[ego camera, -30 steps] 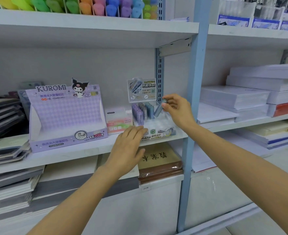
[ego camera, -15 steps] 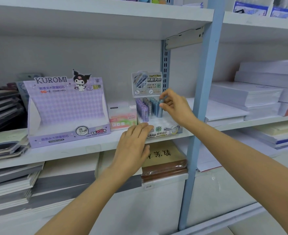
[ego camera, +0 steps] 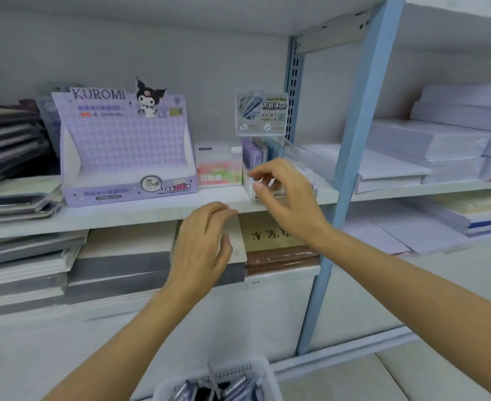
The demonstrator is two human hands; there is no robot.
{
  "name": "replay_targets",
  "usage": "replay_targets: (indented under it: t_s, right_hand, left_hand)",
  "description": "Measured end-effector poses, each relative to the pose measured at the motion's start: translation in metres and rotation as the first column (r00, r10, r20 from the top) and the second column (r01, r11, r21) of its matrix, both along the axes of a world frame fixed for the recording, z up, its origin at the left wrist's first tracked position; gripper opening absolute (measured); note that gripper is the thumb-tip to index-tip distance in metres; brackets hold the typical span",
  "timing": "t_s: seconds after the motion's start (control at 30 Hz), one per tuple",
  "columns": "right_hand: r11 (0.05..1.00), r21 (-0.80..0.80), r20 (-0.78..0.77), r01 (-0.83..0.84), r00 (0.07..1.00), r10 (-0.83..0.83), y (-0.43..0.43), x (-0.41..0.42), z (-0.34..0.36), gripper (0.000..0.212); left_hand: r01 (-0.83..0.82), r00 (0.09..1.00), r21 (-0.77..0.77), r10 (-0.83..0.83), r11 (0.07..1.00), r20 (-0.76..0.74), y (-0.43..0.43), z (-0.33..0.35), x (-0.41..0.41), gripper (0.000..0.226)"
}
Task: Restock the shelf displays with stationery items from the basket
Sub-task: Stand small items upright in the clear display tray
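Note:
A clear display box with a printed header card stands on the middle shelf, holding several purple and blue lead tubes upright at its back. My right hand hovers in front of the box with fingers spread and nothing in it. My left hand hangs just below the shelf edge, fingers loosely apart and empty. A white basket with several grey-blue tubes shows at the bottom edge of the view.
A purple KUROMI display carton and a small pink-and-green box sit left of the clear box. A blue upright post stands to its right. Stacks of paper and notebooks fill the shelves on both sides and below.
My right hand has let go of the tube in the display box and drawn back towards me. My left hand has dropped off the shelf edge. The view tilted down, revealing the basket.

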State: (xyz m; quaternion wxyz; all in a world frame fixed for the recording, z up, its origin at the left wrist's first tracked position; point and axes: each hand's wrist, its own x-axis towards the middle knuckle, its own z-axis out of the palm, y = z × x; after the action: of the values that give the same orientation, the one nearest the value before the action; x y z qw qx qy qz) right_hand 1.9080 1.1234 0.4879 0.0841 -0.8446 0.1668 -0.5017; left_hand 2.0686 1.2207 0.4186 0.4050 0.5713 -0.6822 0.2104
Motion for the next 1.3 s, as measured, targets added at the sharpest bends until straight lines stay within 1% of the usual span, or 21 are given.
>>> replay_targets:
  t_s: [0.03,0.1,0.13,0.2,0.23,0.3,0.37,0.4,0.47,0.5,0.57,0.63,0.67,0.73,0.8,0.87,0.93,1.0,1.1,1.2,1.3]
  right_hand:
    - [0.997,0.017,-0.045,-0.07,0.996,0.071,0.014,0.007,-0.013,0.012]
    - [0.981,0.087,-0.175,-0.176,0.966,0.189,0.039,0.024,-0.046,0.011]
    - [0.967,0.147,-0.243,-0.21,0.939,0.241,0.049,0.033,-0.065,0.011]
    - [0.927,0.289,-0.339,-0.24,0.88,0.333,0.061,0.049,-0.104,0.013]
    - [0.905,0.348,-0.369,-0.243,0.852,0.371,0.065,0.057,-0.124,0.014]
    - [0.868,0.443,-0.421,-0.225,0.803,0.423,0.068,0.071,-0.162,0.015]
    - [0.829,0.535,-0.465,-0.162,0.763,0.449,0.067,0.083,-0.203,0.017]
    - [0.806,0.58,-0.481,-0.12,0.748,0.457,0.066,0.089,-0.224,0.017]
    - [0.754,0.657,-0.518,-0.01,0.721,0.461,0.062,0.098,-0.269,0.019]
    - [0.728,0.683,-0.542,0.056,0.707,0.454,0.061,0.101,-0.292,0.02]
    - [0.67,0.715,-0.599,0.199,0.668,0.441,0.061,0.105,-0.336,0.022]
    - [0.602,0.735,-0.638,0.312,0.619,0.459,0.065,0.107,-0.376,0.029]
    - [0.566,0.746,-0.642,0.35,0.605,0.472,0.067,0.109,-0.392,0.035]
    - [0.482,0.772,-0.626,0.414,0.624,0.468,0.073,0.116,-0.417,0.046]
    - [0.428,0.788,-0.604,0.443,0.693,0.394,0.081,0.125,-0.436,0.055]
    - [0.392,0.81,-0.558,0.436,0.778,0.29,0.091,0.137,-0.447,0.058]
    - [0.39,0.812,-0.536,0.434,0.819,0.206,0.1,0.149,-0.453,0.052]
    - [0.424,0.79,-0.541,0.443,0.83,0.14,0.107,0.159,-0.459,0.042]
    - [0.436,0.781,-0.522,0.447,0.85,0.063,0.109,0.164,-0.463,0.025]
    - [0.409,0.826,-0.463,0.388,0.88,0.101,0.104,0.16,-0.465,0.015]
    - [0.361,0.891,-0.357,0.275,0.916,0.181,0.096,0.148,-0.461,0.015]
  left_hand:
    - [-0.03,0.999,-0.018,0.029,0.999,-0.036,0.009,-0.019,0.008,0.035]
    - [-0.073,0.994,0.041,0.076,0.996,-0.074,0.029,-0.064,0.026,0.03]
    - [-0.085,0.993,0.11,0.094,0.99,-0.077,0.039,-0.089,0.036,0.029]
    - [-0.092,0.989,0.31,0.122,0.946,-0.081,0.061,-0.142,0.055,0.029]
    - [-0.085,0.988,0.422,0.133,0.903,-0.085,0.072,-0.167,0.064,0.031]
    - [-0.067,0.984,0.614,0.154,0.787,-0.09,0.095,-0.213,0.078,0.031]
    - [-0.073,0.978,0.768,0.198,0.636,-0.072,0.112,-0.255,0.087,0.035]
    - [-0.088,0.973,0.83,0.225,0.551,-0.046,0.121,-0.276,0.089,0.04]
    - [-0.11,0.961,0.911,0.276,0.398,-0.005,0.135,-0.308,0.092,0.052]
    - [-0.105,0.956,0.934,0.294,0.342,0.0,0.141,-0.321,0.091,0.056]
    - [-0.094,0.95,0.961,0.312,0.261,0.008,0.15,-0.342,0.089,0.06]
    - [-0.095,0.95,0.973,0.313,0.212,0.025,0.158,-0.356,0.086,0.062]
    - [-0.09,0.949,0.975,0.314,0.205,0.022,0.16,-0.36,0.085,0.063]
    - [-0.074,0.947,0.975,0.321,0.211,0.003,0.163,-0.367,0.084,0.064]
    - [-0.071,0.94,0.967,0.34,0.244,-0.017,0.164,-0.372,0.084,0.063]
    - [-0.063,0.92,0.959,0.39,0.278,-0.052,0.165,-0.375,0.082,0.06]
    - [-0.048,0.897,0.949,0.432,0.312,-0.097,0.167,-0.378,0.078,0.058]
    - [-0.031,0.877,0.946,0.462,0.322,-0.129,0.168,-0.382,0.076,0.058]
    - [-0.014,0.856,0.944,0.492,0.33,-0.159,0.17,-0.385,0.075,0.058]
    - [0.008,0.829,0.92,0.512,0.392,-0.225,0.169,-0.384,0.076,0.054]
    - [-0.019,0.793,0.855,0.528,0.518,-0.303,0.163,-0.376,0.082,0.041]
